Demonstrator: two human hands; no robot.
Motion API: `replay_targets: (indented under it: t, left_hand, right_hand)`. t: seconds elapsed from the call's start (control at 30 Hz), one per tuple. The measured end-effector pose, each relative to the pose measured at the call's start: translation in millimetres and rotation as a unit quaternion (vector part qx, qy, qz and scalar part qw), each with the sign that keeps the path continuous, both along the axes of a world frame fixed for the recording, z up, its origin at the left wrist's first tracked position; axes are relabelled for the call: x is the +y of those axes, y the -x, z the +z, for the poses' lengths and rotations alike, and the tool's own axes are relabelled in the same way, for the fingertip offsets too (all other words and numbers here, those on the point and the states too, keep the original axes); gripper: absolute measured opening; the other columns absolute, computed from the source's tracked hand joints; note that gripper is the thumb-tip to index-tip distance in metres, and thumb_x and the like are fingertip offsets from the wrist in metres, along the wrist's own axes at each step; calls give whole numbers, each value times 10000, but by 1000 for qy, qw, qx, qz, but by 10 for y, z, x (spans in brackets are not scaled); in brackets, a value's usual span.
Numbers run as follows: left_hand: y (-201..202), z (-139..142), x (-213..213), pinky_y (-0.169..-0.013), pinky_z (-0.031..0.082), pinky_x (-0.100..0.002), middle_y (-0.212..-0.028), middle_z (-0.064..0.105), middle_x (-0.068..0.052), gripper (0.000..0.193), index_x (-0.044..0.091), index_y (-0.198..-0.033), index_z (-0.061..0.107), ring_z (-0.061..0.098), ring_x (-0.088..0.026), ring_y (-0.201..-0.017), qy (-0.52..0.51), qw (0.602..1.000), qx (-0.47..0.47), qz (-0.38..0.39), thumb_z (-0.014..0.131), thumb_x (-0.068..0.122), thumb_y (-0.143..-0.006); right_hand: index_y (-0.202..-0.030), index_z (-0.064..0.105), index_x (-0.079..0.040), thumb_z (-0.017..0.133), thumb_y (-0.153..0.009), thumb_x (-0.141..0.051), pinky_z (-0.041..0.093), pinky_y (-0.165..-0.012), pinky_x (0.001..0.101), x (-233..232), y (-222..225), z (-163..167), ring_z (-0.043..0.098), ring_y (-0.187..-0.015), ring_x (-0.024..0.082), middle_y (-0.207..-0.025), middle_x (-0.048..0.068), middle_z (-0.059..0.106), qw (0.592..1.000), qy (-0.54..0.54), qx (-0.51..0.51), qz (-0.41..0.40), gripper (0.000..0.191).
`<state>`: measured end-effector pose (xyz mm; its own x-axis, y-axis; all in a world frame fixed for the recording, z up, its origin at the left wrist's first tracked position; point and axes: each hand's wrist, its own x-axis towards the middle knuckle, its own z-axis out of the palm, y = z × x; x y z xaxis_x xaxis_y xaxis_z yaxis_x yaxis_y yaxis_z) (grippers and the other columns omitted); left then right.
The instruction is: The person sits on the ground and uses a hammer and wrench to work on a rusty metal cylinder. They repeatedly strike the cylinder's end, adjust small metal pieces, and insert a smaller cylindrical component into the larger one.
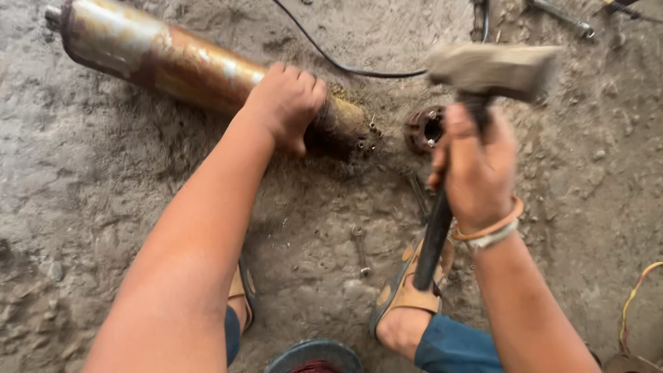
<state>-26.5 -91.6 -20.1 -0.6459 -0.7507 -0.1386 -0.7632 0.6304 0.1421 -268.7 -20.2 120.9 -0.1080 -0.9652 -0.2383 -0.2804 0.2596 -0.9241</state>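
A long rusty metal cylinder lies on the dirt floor; the left hand clasps its end. The right hand grips a blurred sledgehammer above a rusty flange. A spanner lies between sandalled feet.

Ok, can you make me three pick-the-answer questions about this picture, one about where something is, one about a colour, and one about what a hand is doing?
1. Where does the left hand rest?
A. on the rusty cylinder
B. on a sandal
C. on the cable

2. What colour is the band on the right wrist?
A. green
B. orange
C. black

3. What is the right hand doing?
A. lying open
B. pointing
C. gripping a hammer

Answers: 1 A, its fingers lie over the cylinder's end. 2 B, the band looks orange. 3 C, its fingers wrap the dark handle.
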Motion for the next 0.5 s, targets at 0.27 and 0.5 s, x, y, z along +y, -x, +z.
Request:
replay_targets:
  t: [0.27, 0.5]
  left_hand:
    - [7, -2, -5, -868, 495, -414, -1001, 655, -120, 870, 21, -1144, 582, 643, -277, -954, -18, 1000, -21, -6, 916, 510, -506]
    - [10, 35, -23, -880, 495, -419, -1005, 664, -105, 776, 51, -1116, 600, 649, -282, -971, -25, 1000, -9, 4, 912, 444, -524]
  right_hand:
    - [-980, 583, -49, 604, -996, -343, 478, -453, 305, 20, -226, -569, 525, -468, 135, -621, 14, 559, 933, -295, 193, 73, 296]
    - [-1006, 607, -91, 626, -933, -353, 518, -485, 301, 586, 27, -679, 602, -530, 124, -677, 29, 656, 903, -293, 302, 83, 272]
